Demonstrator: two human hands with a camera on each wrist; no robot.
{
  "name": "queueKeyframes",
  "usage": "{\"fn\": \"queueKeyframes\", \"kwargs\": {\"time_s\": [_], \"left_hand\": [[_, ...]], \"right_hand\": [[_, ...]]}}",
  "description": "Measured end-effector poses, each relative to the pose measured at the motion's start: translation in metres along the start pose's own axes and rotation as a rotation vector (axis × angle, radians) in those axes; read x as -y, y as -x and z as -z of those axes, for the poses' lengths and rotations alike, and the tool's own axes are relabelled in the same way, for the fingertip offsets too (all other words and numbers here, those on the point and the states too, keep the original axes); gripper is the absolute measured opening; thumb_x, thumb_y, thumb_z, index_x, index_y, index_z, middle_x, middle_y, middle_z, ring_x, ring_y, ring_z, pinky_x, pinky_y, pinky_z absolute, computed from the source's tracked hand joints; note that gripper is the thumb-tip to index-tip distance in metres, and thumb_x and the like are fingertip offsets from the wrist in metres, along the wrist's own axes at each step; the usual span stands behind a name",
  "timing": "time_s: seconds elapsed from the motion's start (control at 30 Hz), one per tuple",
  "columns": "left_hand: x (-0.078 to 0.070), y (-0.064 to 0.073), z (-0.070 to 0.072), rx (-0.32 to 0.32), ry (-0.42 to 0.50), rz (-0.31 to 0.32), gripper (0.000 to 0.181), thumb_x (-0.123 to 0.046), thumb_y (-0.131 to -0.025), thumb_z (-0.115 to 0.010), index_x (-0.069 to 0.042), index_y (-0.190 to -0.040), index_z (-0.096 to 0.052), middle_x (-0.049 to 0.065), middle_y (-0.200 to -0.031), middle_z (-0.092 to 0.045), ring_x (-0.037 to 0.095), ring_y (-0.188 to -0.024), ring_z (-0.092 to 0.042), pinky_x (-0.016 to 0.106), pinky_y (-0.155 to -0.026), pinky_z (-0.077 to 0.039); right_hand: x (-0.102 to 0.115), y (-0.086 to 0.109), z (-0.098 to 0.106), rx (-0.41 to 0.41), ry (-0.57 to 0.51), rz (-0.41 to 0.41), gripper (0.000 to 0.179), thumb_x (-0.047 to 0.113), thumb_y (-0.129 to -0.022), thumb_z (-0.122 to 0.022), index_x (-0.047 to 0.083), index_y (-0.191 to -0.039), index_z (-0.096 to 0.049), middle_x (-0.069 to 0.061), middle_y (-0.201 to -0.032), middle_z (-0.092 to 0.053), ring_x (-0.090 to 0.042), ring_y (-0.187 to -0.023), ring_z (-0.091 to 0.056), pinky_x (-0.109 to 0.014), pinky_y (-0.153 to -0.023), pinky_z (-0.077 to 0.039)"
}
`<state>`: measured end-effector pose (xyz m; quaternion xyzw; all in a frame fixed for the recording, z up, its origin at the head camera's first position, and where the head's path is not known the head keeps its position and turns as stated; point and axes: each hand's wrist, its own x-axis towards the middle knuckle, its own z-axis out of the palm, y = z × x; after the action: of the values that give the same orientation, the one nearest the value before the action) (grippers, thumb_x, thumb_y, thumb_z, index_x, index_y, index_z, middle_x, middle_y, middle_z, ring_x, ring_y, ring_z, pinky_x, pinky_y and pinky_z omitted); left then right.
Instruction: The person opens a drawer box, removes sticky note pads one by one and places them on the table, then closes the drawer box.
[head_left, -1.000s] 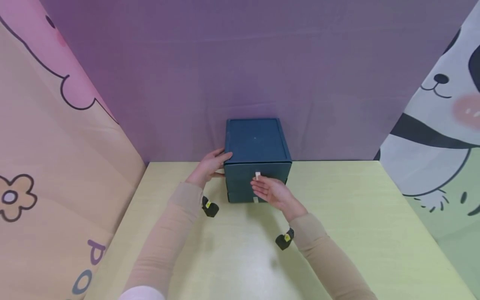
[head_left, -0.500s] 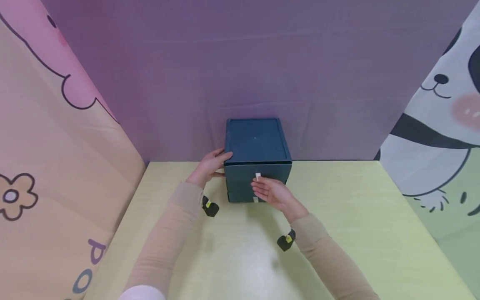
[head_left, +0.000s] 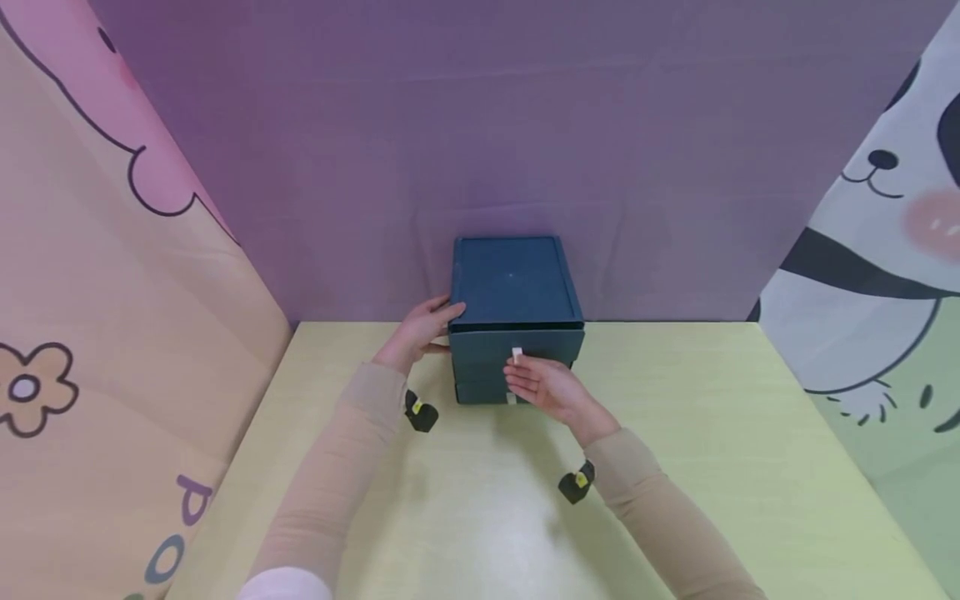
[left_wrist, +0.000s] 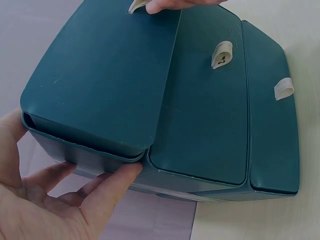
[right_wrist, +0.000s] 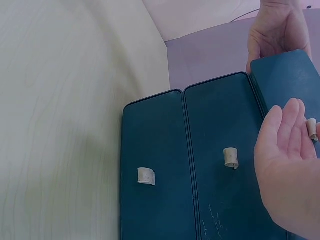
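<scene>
A dark blue-green cabinet [head_left: 513, 279] with three stacked drawers stands against the purple backdrop. Its top drawer [left_wrist: 100, 75] is pulled out a little, leaving a narrow dark gap under the cabinet top. My right hand [head_left: 551, 387] pinches that drawer's pale pull tab [right_wrist: 312, 129] between thumb and index finger; the other fingers are extended. On the left side of the cabinet, my left hand [head_left: 420, 327] holds the upper front corner, thumb over the top edge and fingers against the side wall. The middle drawer [left_wrist: 205, 100] and bottom drawer [left_wrist: 272, 125] are closed, each with a pale tab.
The cabinet sits at the back edge of a pale wood-grain table [head_left: 465, 517]. Behind it rises a purple cloth [head_left: 510, 125]; printed cloths flank both sides, with a panda [head_left: 885, 217] on the right. Small black devices hang at both wrists.
The top drawer has slid slightly toward me, widening the gap below the cabinet top. My right hand has drawn back a little with the tab, while the left stays on the cabinet's side.
</scene>
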<state>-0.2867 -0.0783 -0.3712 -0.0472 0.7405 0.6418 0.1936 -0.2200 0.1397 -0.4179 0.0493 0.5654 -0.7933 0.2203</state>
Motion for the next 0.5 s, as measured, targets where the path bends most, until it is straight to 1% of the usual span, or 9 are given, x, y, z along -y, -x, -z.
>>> {"fn": "queueKeyframes", "kwargs": {"time_s": [0.13,0.23,0.5], "left_hand": [[-0.0007,0.0001,0.0003,-0.002,0.001,0.002,0.069,-0.038,-0.095,-0.055,-0.020,-0.152,-0.021,0.008,-0.156,-0.023,0.036,-0.138,-0.031,0.052,-0.101,-0.043],[-0.0008,0.0008,0.0004,-0.001,0.004,0.005,0.069,-0.038,-0.095,-0.056,-0.021,-0.152,-0.021,0.008,-0.156,-0.023,0.036,-0.138,-0.031,0.052,-0.100,-0.043],[0.0003,0.0009,0.0014,-0.005,0.011,0.010,0.069,-0.038,-0.094,-0.056,-0.021,-0.152,-0.022,0.009,-0.155,-0.025,0.035,-0.138,-0.032,0.051,-0.100,-0.044]], "right_hand": [[-0.0011,-0.0003,0.0012,0.002,0.020,0.005,0.032,0.014,-0.101,-0.044,-0.006,-0.126,-0.048,0.002,-0.093,-0.065,-0.012,-0.096,-0.062,-0.029,-0.096,-0.049],[-0.0023,-0.0001,0.0019,0.008,0.032,0.007,0.033,0.014,-0.101,-0.044,-0.007,-0.126,-0.048,0.002,-0.092,-0.065,-0.012,-0.096,-0.062,-0.030,-0.097,-0.048],[-0.0031,0.0031,0.0016,0.009,0.018,0.006,0.027,0.012,-0.101,-0.044,-0.005,-0.119,-0.052,0.002,-0.089,-0.067,-0.012,-0.093,-0.063,-0.027,-0.092,-0.051]]}}
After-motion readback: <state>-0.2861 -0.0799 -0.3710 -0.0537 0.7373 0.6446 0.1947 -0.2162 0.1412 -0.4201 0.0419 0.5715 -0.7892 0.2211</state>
